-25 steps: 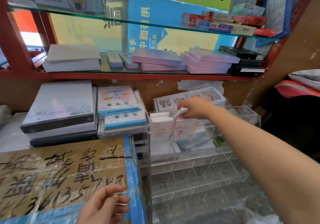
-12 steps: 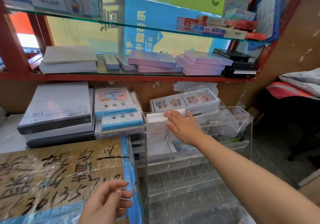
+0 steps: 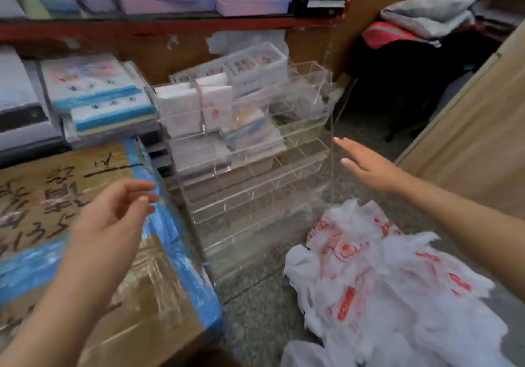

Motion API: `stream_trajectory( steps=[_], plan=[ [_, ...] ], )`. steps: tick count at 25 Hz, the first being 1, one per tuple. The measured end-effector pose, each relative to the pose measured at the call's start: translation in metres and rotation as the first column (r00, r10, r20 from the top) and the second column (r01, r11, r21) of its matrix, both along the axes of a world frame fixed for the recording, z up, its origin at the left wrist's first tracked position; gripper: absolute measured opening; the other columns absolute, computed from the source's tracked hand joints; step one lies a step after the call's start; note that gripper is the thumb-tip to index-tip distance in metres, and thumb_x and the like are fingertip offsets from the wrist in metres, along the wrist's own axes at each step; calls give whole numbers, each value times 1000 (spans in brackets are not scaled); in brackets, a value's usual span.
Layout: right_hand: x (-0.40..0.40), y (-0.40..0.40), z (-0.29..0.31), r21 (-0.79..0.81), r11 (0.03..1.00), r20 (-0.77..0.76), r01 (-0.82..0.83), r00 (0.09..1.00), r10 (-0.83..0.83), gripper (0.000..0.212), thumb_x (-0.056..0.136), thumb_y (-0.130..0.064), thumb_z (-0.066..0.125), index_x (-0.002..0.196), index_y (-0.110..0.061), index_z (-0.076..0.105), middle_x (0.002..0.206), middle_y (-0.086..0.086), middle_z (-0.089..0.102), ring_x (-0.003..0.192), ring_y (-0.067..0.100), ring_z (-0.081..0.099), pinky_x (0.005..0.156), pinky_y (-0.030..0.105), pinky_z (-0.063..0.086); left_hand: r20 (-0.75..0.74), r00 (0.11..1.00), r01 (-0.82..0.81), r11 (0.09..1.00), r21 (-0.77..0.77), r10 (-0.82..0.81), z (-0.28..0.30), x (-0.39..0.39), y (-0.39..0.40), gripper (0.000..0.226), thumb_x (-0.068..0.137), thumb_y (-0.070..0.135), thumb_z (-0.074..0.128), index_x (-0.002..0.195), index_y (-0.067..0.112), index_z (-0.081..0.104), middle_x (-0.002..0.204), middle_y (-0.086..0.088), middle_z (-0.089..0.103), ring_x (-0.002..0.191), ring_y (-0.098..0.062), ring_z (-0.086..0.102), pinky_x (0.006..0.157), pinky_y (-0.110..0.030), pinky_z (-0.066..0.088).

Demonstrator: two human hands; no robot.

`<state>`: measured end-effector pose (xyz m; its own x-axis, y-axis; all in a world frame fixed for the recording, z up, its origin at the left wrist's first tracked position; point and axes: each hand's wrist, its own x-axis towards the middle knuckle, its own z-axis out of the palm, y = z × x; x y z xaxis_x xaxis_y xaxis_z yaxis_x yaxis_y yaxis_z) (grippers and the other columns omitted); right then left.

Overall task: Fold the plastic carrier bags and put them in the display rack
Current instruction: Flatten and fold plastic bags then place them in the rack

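Now both hands are empty: left hand point(image 3: 110, 218) loosely curled, right hand point(image 3: 369, 167) flat with fingers spread. Crumpled white plastic carrier bags with red print point(image 3: 383, 275) lie on the floor beside the clear acrylic display rack point(image 3: 255, 190).

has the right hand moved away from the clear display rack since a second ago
Yes. The right hand was at the folded bags in the display rack's top tier; it has come out, down and to the rack's right, open and empty.

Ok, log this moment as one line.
left hand: empty, over taped cardboard box | right hand: open, beside clear acrylic rack | white-and-red plastic bags: heaped on floor
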<state>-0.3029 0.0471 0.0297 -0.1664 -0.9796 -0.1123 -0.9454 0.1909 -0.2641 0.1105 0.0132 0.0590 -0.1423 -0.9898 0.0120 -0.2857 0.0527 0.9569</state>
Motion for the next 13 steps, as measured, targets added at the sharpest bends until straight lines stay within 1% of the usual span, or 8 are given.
stream_trajectory(
  steps=[3,4,6,7,8,9,11,13],
  plan=[
    [-47,90,-54,144,972,-80,183,982,-173,54,99,-24,44,148,-16,25,150,13,33,137,26,32,110,33,25,205,974,126,982,-142,-95,-24,6,5,9,78,49,56,85,50,61,86,25,65,91,-19,61,90,-44,46],
    [-52,113,-73,163,962,-99,218,974,-204,52,98,-20,47,146,-12,30,148,15,37,135,28,36,109,33,27,282,953,171,968,-185,-114,-30,8,7,14,74,58,54,85,51,59,86,27,63,92,-21,61,91,-43,46],
    [-44,146,-110,197,957,-143,212,972,-186,50,95,-18,51,143,-12,37,144,15,40,133,28,38,107,34,31,386,901,282,943,-179,-197,-33,3,14,17,78,56,43,89,48,52,88,27,57,91,-4,58,85,-33,48],
    [-34,154,-127,207,959,-178,193,971,-157,52,93,-19,52,143,-15,36,146,14,38,134,27,35,107,35,31,425,879,309,936,-168,-214,-31,0,18,22,79,55,38,97,48,51,91,29,53,89,7,53,81,-27,47],
    [-21,158,-142,219,962,-225,165,968,-115,56,92,-21,54,145,-19,33,150,12,31,138,27,30,108,36,29,452,867,314,933,-173,-208,-32,-1,21,28,80,55,36,102,48,51,92,30,53,88,9,52,82,-25,47],
    [-7,161,-156,249,961,-277,123,959,-51,62,91,-22,55,147,-23,28,154,11,22,141,26,22,110,38,23,482,856,306,934,-185,-185,-34,-1,23,28,80,55,34,101,48,52,92,30,55,89,5,54,87,-30,47],
    [17,157,-180,325,945,-355,41,931,82,73,90,-22,58,150,-29,17,159,9,3,146,27,4,115,44,8,564,813,319,921,-222,-146,-45,3,26,27,80,58,34,98,57,54,96,33,58,90,-17,61,88,-49,48],
    [28,146,-197,379,920,-411,97,909,73,77,91,-18,56,151,-31,8,159,9,-8,146,28,-7,115,48,0,641,757,356,904,-235,-131,-51,6,31,26,80,68,33,97,62,52,98,35,56,90,-29,62,86,-56,48]
  ],
)
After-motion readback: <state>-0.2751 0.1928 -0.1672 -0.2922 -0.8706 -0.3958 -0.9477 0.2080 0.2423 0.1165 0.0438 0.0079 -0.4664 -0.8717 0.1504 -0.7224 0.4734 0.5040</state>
